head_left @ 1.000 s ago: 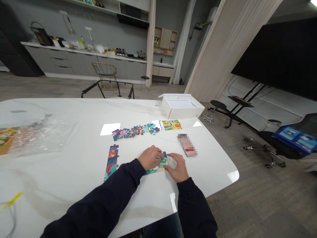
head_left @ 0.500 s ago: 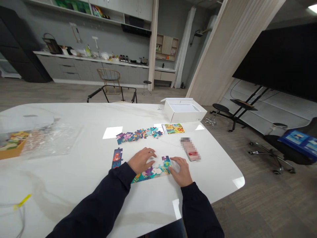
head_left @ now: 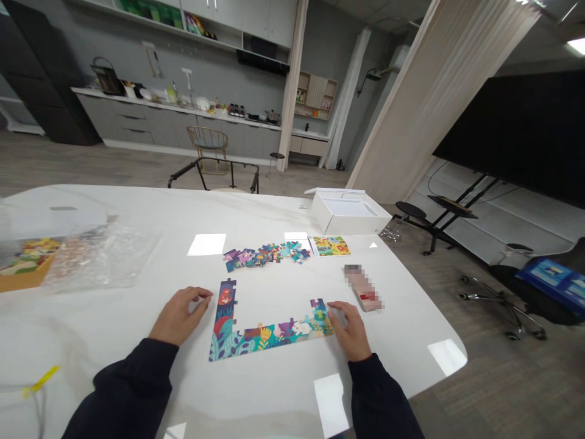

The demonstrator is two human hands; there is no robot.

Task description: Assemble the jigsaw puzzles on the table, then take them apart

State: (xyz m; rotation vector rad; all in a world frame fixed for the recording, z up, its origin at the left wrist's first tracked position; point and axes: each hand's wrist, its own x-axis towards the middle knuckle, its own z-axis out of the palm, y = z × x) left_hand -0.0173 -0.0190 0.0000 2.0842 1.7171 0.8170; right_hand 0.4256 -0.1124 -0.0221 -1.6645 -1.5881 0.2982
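Observation:
A partly joined jigsaw puzzle [head_left: 256, 342] lies on the white table, its joined pieces making a left side, a bottom row and a short right side. Just left of its upper left side is my left hand [head_left: 180, 314], empty, with thumb and fingers apart. My right hand [head_left: 351, 329] rests at the puzzle's right edge, fingertips by the short right column, thumb and fingers spread. Behind the puzzle, loose jigsaw pieces [head_left: 265, 255] are heaped in a long pile. To their right lies a colourful picture card [head_left: 332, 246].
A white box [head_left: 350, 212] stands open at the back right. The phone [head_left: 363, 286], partly pixelated, lies right of the puzzle. On the left are clear plastic bags [head_left: 105, 256] and an orange box [head_left: 27, 277]. A yellow-tagged cable [head_left: 43, 379] sits at front left.
My left hand has moved left, away from over the puzzle's bottom row, uncovering it. My right hand stays by the right edge. The whole view has shifted slightly.

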